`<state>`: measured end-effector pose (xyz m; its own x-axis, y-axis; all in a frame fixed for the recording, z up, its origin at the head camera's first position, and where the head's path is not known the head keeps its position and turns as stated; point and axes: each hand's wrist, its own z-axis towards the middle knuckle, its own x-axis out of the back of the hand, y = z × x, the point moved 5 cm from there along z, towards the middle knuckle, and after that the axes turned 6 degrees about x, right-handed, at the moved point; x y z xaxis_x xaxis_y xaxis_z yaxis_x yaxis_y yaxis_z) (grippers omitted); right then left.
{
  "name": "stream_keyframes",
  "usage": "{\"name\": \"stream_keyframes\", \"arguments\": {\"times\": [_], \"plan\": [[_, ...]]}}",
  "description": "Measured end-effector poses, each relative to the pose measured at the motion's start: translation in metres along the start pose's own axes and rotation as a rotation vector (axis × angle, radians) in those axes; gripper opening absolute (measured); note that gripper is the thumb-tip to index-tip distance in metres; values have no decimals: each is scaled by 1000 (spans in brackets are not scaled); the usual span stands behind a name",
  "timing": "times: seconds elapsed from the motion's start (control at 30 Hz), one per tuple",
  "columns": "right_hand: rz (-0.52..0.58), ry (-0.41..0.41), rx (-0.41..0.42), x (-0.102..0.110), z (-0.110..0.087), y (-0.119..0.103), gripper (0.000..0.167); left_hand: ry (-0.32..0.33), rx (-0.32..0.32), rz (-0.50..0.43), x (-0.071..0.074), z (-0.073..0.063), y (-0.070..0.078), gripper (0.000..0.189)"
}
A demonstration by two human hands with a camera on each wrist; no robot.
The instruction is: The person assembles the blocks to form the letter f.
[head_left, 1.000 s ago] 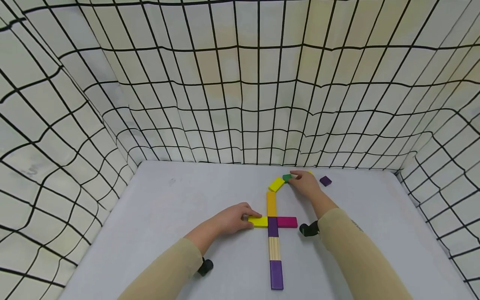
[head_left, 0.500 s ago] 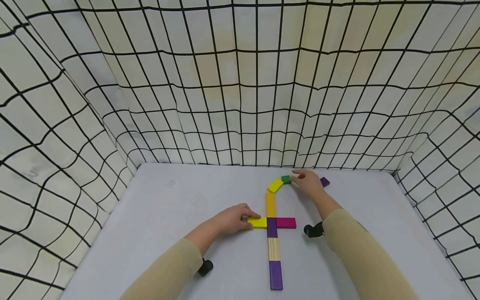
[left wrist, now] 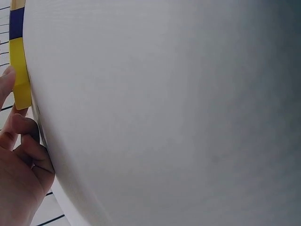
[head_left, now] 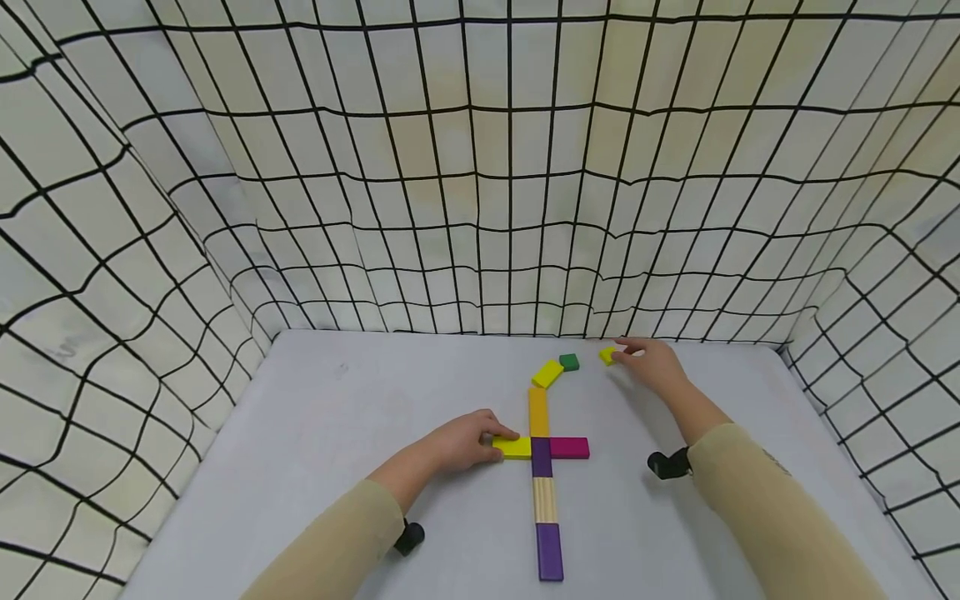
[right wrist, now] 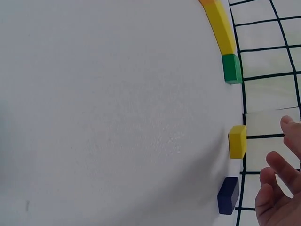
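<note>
My left hand (head_left: 467,439) pinches the outer end of a long yellow block (head_left: 514,448), which lies flat as the left arm of a cross of blocks; thumb and forefinger are on its two sides in the left wrist view. At the back, my right hand (head_left: 654,364) is beside a small yellow block (head_left: 607,356), thumb and forefinger apart. The right wrist view shows those fingers with nothing between them. A small green block (head_left: 569,362) touches the end of a tilted yellow block (head_left: 548,374). A dark purple block (right wrist: 228,195) shows only in the right wrist view.
An orange block (head_left: 538,412), a dark purple block (head_left: 541,457), a ribbed wooden block (head_left: 545,500) and a purple block (head_left: 550,552) make a column. A magenta block (head_left: 570,448) forms the right arm. Black netting (head_left: 468,108) stands behind the white table (head_left: 337,417).
My right hand has left the green block and moved right to the small yellow block. It now covers the dark purple block in the head view. The left hand stays put.
</note>
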<state>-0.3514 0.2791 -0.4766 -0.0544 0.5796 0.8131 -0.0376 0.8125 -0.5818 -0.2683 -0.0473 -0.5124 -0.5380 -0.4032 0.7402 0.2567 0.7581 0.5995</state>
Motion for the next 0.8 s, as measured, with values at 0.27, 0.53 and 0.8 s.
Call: {"name": "stream_keyframes", "arguments": {"times": [0.27,0.53,0.8], "plan": [[-45,-33,-8,-8,3,3,46,0,7,-3,0,-1,-3,34],[-138,-68,-23,-18,6,-3,47,1,-1,2,-1,0,-4,34],[-167,-76,-52,-28,13,-2,50,2,-5,6,0,-1,-3,33]]}}
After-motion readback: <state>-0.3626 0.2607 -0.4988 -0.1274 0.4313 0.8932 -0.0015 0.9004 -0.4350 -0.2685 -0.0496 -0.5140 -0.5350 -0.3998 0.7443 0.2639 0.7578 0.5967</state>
